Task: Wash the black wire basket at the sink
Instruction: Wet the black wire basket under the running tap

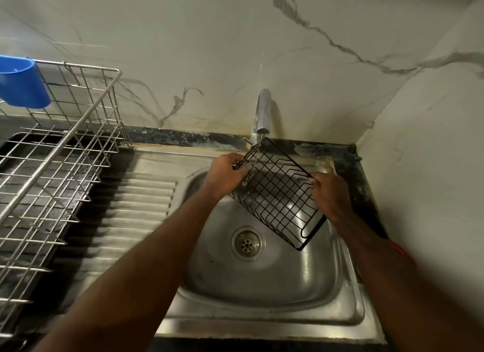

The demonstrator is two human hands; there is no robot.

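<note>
Water (257, 145) is running from the chrome faucet (263, 110) onto the upper left corner of the black wire basket (277, 194). The basket is hanging tilted over the steel sink (262, 286), held between the two grips. The left grip (225, 174) is curling its fingers round the basket's upper left edge, just beside the stream. The right grip (328, 194) is closing tightly on the wire rim about midway along the right side. The basket's lowest corner is pointing down near the drain (246, 243); whether it is touching the basin cannot be told. On the surface to the left, a silver dish rack (60, 155) is carrying a blue cup (22, 81) at its far corner.
</note>
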